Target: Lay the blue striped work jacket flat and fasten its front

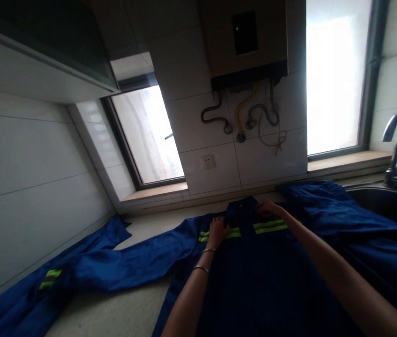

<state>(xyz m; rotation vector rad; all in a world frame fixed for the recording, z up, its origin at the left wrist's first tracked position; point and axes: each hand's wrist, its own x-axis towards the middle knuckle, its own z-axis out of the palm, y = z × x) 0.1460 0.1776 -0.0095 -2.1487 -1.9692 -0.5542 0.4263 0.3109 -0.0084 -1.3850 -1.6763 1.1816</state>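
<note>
A dark blue work jacket [247,276] with yellow-green reflective bands lies spread out on the counter, its collar [241,206] toward the wall. My left hand [219,230] rests on the chest beside a reflective band, fingers apart and bent a little. Just right of the collar, my right hand [268,208] lies on the shoulder area, with its fingers stretched toward the collar. One sleeve [142,262] of the jacket reaches out to the left. My forearms cover part of the front.
More blue clothing [324,210] lies on the right, beside the sink [377,194] and its faucet [396,140]. Another blue garment [19,290] with a reflective patch lies along the left wall. The pale countertop [114,309] shows between. A water heater [247,37] hangs above a socket [208,162].
</note>
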